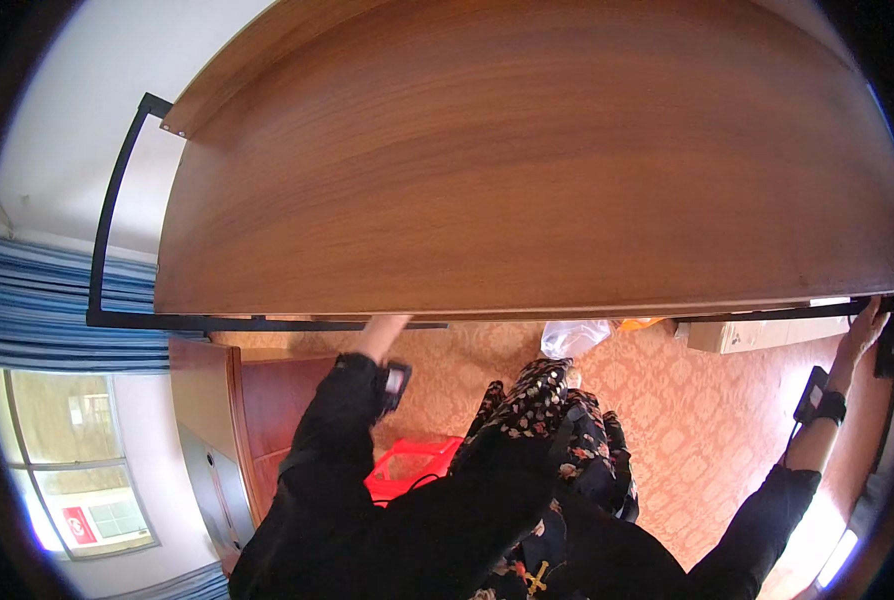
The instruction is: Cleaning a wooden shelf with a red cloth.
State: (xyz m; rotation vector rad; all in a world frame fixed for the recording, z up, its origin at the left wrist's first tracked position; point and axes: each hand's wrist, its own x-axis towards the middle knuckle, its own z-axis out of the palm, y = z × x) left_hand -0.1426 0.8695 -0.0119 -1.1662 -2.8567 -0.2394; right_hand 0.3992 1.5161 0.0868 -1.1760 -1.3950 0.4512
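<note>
A large brown wood-grain board [522, 165] fills the upper part of the head view, its lower edge running across in front of me. A black metal frame [102, 225] shows at its left end and along that lower edge. My left hand [384, 334] reaches behind the lower edge near the middle; its fingers are hidden by the board. At the far right, my right hand [859, 336] grips the black frame by the board's corner. Both wrists wear black straps with small devices.
Below the board lie a clear plastic bag [573, 339] and a cardboard box [754, 335] on the orange patterned floor [687, 450]. A red plastic stool or basket [413, 465] stands near my legs. At left are a wooden cabinet [207, 397], a blue curtain [64, 300] and a window [72, 457].
</note>
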